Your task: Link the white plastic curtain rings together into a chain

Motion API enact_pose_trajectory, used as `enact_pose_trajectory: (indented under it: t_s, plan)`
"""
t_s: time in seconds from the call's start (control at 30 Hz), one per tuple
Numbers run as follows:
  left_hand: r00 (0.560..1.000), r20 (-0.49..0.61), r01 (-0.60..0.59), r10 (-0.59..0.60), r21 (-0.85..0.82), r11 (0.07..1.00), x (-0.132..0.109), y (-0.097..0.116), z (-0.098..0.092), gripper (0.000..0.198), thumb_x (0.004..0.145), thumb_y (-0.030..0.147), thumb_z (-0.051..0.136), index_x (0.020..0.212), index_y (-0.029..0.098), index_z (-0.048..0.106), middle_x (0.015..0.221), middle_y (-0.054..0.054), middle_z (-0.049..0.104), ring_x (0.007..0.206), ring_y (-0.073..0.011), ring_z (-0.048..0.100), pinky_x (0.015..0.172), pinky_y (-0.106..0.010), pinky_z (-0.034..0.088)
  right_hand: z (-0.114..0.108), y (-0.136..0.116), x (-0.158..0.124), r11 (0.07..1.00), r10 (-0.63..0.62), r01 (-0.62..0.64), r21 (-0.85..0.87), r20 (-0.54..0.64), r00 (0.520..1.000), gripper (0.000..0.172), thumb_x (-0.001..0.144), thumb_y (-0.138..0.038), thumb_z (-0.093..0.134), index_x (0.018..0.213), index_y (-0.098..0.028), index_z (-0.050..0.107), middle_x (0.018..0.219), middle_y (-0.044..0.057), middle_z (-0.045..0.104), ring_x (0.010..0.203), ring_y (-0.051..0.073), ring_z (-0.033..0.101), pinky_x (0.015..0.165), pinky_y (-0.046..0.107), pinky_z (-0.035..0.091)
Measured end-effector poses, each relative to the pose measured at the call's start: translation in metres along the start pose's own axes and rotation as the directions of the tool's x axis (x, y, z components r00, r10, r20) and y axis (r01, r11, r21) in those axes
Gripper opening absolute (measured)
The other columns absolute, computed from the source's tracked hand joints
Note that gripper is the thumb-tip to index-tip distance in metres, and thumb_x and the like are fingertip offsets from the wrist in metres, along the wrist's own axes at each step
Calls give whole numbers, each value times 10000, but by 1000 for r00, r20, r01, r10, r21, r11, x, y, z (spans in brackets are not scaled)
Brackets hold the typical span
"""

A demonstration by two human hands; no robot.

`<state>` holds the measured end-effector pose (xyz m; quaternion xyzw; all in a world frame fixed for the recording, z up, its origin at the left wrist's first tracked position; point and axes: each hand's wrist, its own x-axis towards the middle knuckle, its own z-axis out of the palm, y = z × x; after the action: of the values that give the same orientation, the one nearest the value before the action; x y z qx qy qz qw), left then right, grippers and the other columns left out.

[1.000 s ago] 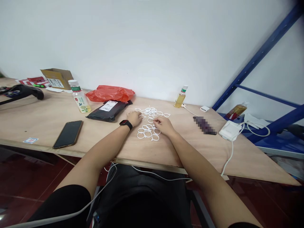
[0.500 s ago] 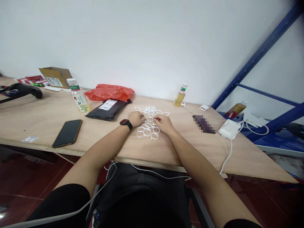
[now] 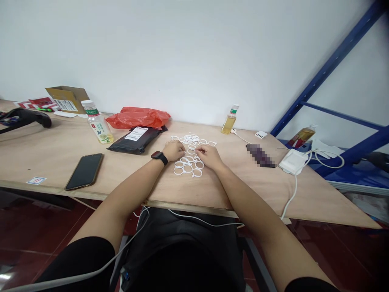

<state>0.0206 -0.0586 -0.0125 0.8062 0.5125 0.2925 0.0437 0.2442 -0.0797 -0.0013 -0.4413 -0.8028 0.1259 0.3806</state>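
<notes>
Small white plastic rings, each with a little eyelet, lie on the wooden table (image 3: 173, 188). One white ring (image 3: 191, 154) is between my two hands. My left hand (image 3: 174, 151), with a black watch (image 3: 159, 156) on its wrist, has its fingers curled and closed at the ring's left side. At the right edge of that ring, my right hand (image 3: 210, 156) pinches with thumb and forefinger. The fingers hide part of the contact. Beyond the hands lies a heap of white rings (image 3: 192, 140), and several more rings (image 3: 197, 176) are spread out nearer to me.
Left of the hands lie a black parcel (image 3: 136, 140), a red plastic bag (image 3: 138, 117), a phone (image 3: 84, 171) and a drink bottle (image 3: 99, 125). Rightward are another bottle (image 3: 228, 121), a blurred-out dark object (image 3: 260, 155) and a white charger (image 3: 293, 161) with cables.
The view has shifted slightly. Both hands stay at nearly the same place around the ring, with hardly any finger movement.
</notes>
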Motion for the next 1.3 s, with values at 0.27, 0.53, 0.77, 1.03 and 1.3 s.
enact_pose_trajectory:
  t_s: [0.27,0.53,0.77,1.03,1.3]
  plan:
    - [994,-73,-93,80,-195,976,0,17,-9,137,800,230,581,844,201,707,981,-52,710,972,-212,629,949,-385,472,3,1,0,1000,1,-1,14,3,1000,156,850,-222,623,942,-224,749,885,23,750,789,169,652,737,292,492]
    - [978,-137,-195,154,-372,908,-3,37,-9,135,864,283,602,849,183,691,879,-43,714,854,-171,640,836,-329,512,3,-5,-2,997,-11,13,78,-29,1000,148,875,-259,615,940,-227,745,888,24,750,796,167,659,742,284,487]
    - [976,-114,-210,184,-291,933,-6,36,-8,134,868,274,600,846,180,693,846,-40,713,814,-167,634,805,-317,503,1,-8,-3,995,24,-20,99,-36,999,130,836,-248,618,857,-208,739,815,16,737,718,147,638,707,268,483]
    - [974,-65,-224,215,-235,946,-7,42,-11,117,860,247,582,828,184,675,860,-48,705,838,-182,627,821,-338,499,0,-9,-4,994,-3,6,105,-23,1000,113,794,-217,606,801,-193,717,722,-5,698,642,127,596,640,243,453]
    - [960,-101,-275,260,-192,942,-6,41,-10,116,881,245,558,831,187,645,872,-54,684,877,-191,613,847,-342,482,-1,-6,-3,995,-34,37,89,-32,999,129,818,-212,598,817,-204,727,763,-3,716,674,133,610,657,247,447]
